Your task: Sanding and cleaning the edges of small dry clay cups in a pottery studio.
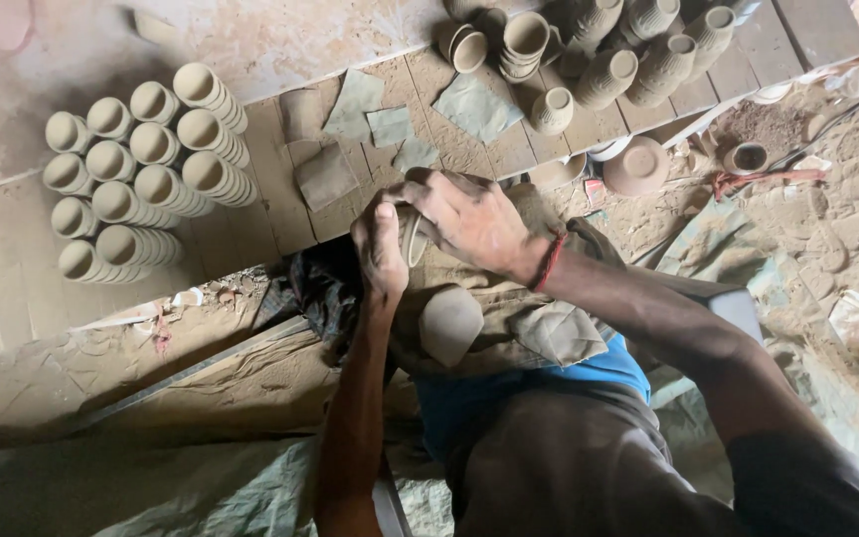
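Dusty floor (827, 229) surrounds us; both our hands (382, 249) (469, 214) wrap fingers around a clay cup (413, 237), cup rows (141, 169) left of it.

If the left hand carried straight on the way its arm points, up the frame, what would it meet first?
Probably the folded clay-coloured cloth pieces on the brick ledge, just beyond the left hand and the small clay piece it grips with the right hand. Depth is unclear.

Pale clay cup (413, 237), mostly hidden.
Unfired, light tan, only a curved sliver of rim and wall showing; tilted, pinched between left hand (382, 254) and right hand (469, 217), both closed around it, above the lap; exact shape hard to tell under the fingers.
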